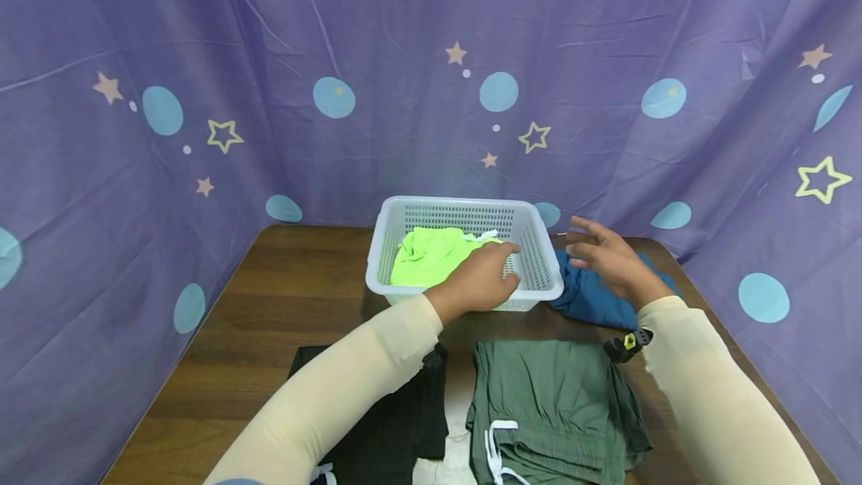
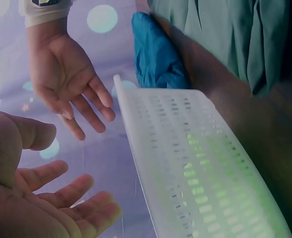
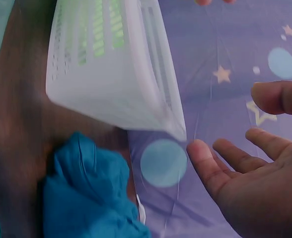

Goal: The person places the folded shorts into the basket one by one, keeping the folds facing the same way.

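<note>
A neon green garment (image 1: 431, 254) with a white drawstring lies inside the white plastic basket (image 1: 385, 292). My left hand (image 1: 481, 275) hovers over the basket's front right part, its fingers loosely spread and holding nothing, as the left wrist view also shows. Just beyond the basket's right end, my right hand (image 1: 609, 257) is raised above a blue garment (image 1: 592, 302), with its fingers apart and nothing in them. In the right wrist view the blue garment (image 3: 86, 188) sits beside the basket (image 3: 101, 99), below the right hand (image 3: 255, 178).
Green drawstring shorts (image 1: 552, 403) lie at the table's front, right of centre. A black garment (image 1: 384, 425) lies to their left, partly behind the left sleeve. The brown wooden table (image 1: 303, 283) meets a purple patterned curtain (image 1: 417, 111) at the back.
</note>
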The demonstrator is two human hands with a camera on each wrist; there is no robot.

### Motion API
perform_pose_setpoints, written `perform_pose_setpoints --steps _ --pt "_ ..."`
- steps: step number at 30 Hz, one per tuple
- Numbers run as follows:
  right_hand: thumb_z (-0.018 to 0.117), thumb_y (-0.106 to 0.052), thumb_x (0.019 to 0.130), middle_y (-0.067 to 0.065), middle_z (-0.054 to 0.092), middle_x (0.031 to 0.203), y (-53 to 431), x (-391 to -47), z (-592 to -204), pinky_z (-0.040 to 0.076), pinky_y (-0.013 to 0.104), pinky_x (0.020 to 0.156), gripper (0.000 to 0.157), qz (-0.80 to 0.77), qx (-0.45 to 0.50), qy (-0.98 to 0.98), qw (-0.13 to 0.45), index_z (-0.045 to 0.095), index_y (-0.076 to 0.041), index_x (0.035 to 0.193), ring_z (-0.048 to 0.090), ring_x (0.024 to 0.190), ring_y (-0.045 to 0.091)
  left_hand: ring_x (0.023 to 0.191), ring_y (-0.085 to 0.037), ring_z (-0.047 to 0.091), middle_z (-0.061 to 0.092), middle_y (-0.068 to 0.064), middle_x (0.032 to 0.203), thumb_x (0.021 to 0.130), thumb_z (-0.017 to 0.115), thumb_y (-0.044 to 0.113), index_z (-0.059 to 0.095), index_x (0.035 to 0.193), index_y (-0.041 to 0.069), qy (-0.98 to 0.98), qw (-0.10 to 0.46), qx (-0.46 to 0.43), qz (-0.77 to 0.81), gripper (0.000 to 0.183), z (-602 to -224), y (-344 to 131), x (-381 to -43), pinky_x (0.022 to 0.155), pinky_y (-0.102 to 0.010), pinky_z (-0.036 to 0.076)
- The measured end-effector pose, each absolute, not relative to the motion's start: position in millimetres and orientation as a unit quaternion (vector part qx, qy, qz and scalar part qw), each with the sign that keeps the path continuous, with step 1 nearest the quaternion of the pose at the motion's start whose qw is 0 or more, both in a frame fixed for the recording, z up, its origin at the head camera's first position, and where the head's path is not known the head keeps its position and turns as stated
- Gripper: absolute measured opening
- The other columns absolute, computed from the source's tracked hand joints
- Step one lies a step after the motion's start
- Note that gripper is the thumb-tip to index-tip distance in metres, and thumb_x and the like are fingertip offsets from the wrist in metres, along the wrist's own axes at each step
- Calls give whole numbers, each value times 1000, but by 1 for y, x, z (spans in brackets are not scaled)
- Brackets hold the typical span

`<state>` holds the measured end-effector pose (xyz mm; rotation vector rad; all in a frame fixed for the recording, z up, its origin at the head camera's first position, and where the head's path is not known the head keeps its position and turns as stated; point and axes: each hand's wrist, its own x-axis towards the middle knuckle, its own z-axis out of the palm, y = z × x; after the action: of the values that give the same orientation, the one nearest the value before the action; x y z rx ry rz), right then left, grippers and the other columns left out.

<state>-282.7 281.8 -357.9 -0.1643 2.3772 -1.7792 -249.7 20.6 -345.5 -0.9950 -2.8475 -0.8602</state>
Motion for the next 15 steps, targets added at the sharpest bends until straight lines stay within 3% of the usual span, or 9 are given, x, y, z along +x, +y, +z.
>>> perform_pose_setpoints --steps 7,15 --pt "53 -15 96 21 24 148 314 -280 -364 37 50 98 63 -606 -38 793 54 21 -9 149 27 133 37 118 -15 47 50 -5 132 94 54 24 44 138 10 -907 4 -328 -265 47 -352 32 -243 94 -31 41" --pt "45 -16 99 25 20 149 351 -277 -380 42 40 95 59 -595 9 803 20 17 -4 149 28 131 39 115 -16 50 51 -7 130 92 57 23 45 137 11 -907 13 -334 -256 49 -359 44 -242 92 -28 42"
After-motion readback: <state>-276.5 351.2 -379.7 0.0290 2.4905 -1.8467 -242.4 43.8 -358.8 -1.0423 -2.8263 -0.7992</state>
